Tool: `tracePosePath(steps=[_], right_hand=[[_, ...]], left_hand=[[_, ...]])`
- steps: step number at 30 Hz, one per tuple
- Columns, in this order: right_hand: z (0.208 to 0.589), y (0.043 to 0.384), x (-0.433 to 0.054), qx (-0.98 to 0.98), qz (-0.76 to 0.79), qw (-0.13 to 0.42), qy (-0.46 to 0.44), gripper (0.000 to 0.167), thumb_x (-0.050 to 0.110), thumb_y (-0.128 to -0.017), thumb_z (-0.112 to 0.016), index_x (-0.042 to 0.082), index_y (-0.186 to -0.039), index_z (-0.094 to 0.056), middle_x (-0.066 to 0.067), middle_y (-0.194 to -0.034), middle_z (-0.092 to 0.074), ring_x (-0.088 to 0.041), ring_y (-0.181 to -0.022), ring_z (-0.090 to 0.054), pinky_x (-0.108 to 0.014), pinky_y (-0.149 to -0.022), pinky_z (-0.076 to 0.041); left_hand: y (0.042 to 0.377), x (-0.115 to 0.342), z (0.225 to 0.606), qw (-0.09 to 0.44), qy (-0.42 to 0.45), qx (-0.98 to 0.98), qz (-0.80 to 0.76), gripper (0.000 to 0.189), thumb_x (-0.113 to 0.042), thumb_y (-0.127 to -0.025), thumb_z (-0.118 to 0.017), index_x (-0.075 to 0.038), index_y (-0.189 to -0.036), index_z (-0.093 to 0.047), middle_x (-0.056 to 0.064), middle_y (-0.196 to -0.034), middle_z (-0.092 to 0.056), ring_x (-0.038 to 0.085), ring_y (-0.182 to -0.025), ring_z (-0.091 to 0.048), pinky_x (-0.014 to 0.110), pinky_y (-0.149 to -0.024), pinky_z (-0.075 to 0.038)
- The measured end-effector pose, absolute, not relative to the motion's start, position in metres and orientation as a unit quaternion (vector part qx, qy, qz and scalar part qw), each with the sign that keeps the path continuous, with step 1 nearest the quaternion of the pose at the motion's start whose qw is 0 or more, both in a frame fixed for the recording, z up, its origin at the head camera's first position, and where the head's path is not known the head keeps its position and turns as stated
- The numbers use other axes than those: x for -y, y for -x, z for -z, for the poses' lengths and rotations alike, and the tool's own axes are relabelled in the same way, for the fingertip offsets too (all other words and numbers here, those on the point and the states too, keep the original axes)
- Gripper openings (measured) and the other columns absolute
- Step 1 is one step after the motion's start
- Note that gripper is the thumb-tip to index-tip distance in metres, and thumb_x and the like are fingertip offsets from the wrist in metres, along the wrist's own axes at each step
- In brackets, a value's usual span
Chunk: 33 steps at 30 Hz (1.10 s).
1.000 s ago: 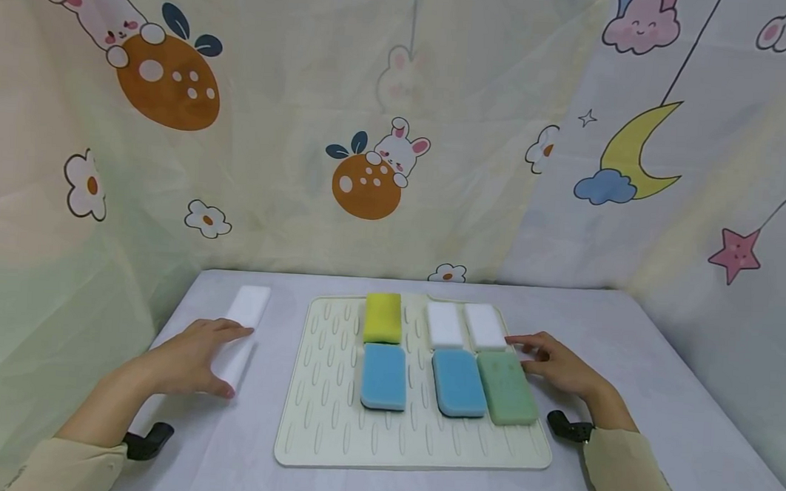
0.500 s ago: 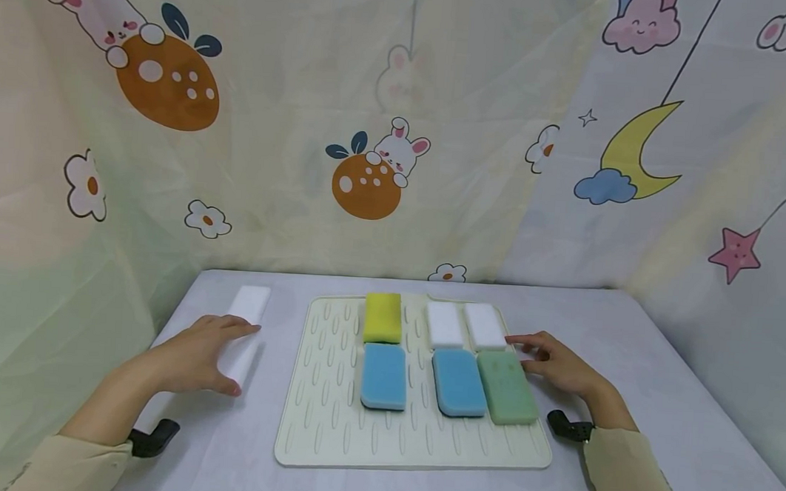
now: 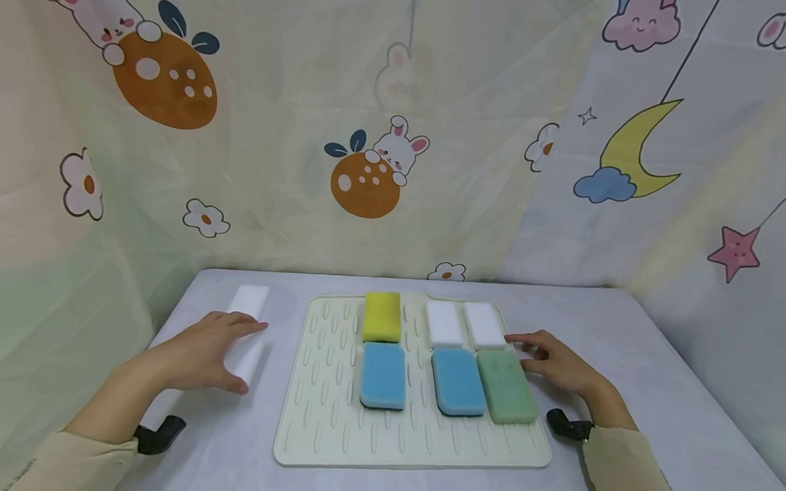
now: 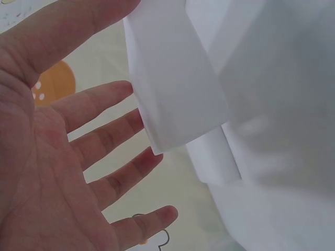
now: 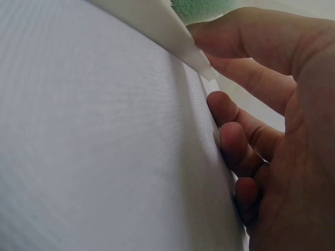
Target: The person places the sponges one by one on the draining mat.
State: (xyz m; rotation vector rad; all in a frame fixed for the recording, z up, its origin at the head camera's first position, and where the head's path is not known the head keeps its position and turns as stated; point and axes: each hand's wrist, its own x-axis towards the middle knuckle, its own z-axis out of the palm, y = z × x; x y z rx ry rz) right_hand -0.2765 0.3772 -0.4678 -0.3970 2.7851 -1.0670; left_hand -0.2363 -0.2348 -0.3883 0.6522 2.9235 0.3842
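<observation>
At the table's left side, my left hand [image 3: 200, 352] holds a white sponge block [image 4: 178, 83] between thumb and fingers. The thumb and index finger lie toward its opposite ends, and the other fingers stay fairly straight and spread in the left wrist view. Behind it is another white block [image 3: 248, 301]; part of the white shape is hidden under the hand. On the right, my right hand [image 3: 563, 369] rests at the edge of the cream mat [image 3: 329, 442]. Its thumb touches the rim near the green sponge [image 3: 507, 389]; the lower fingers curl loosely without holding anything.
On the mat sit a yellow sponge [image 3: 382, 317], a blue sponge [image 3: 383, 376] before it, two white blocks at the back right, and a second blue sponge [image 3: 458, 382] beside the green one. A printed curtain [image 3: 271, 157] encloses the back and sides.
My left hand has shifted slightly right and away from me, the white sponge block moving with it. The right hand and the things on the mat have stayed put.
</observation>
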Motion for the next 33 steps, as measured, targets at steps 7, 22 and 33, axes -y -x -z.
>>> tracePosePath(steps=[7,22,33], right_hand=[[0.468,0.276,-0.377,-0.923,0.356,0.069,0.13,0.047,0.018,-0.096,-0.071,0.018,-0.142,-0.064,-0.013,-0.123,-0.056,-0.022,-0.096,-0.046,-0.029,-0.079,-0.042],[0.467,0.276,-0.377,-0.928,0.343,0.066,0.128,0.047,0.017,-0.096,-0.071,0.016,-0.143,-0.064,-0.013,-0.124,-0.056,-0.022,-0.096,-0.047,-0.028,-0.079,-0.043],[0.466,0.277,-0.377,-0.926,0.347,0.068,0.13,0.047,0.016,-0.095,-0.071,0.015,-0.142,-0.064,-0.014,-0.124,-0.056,-0.023,-0.098,-0.046,-0.028,-0.08,-0.042]], left_hand=[[0.237,0.23,0.386,0.058,-0.223,-0.966,-0.12,0.098,-0.046,-0.066,-0.095,-0.013,-0.149,-0.056,0.018,-0.149,-0.054,0.047,-0.136,-0.046,0.064,-0.108,-0.044],[0.243,0.219,0.384,0.057,-0.23,-0.965,-0.115,0.097,-0.046,-0.066,-0.096,-0.012,-0.149,-0.057,0.016,-0.148,-0.055,0.045,-0.137,-0.046,0.063,-0.108,-0.044],[0.245,0.208,0.379,0.067,-0.225,-0.965,-0.118,0.098,-0.045,-0.067,-0.095,-0.013,-0.15,-0.055,0.014,-0.151,-0.053,0.043,-0.139,-0.044,0.062,-0.111,-0.043]])
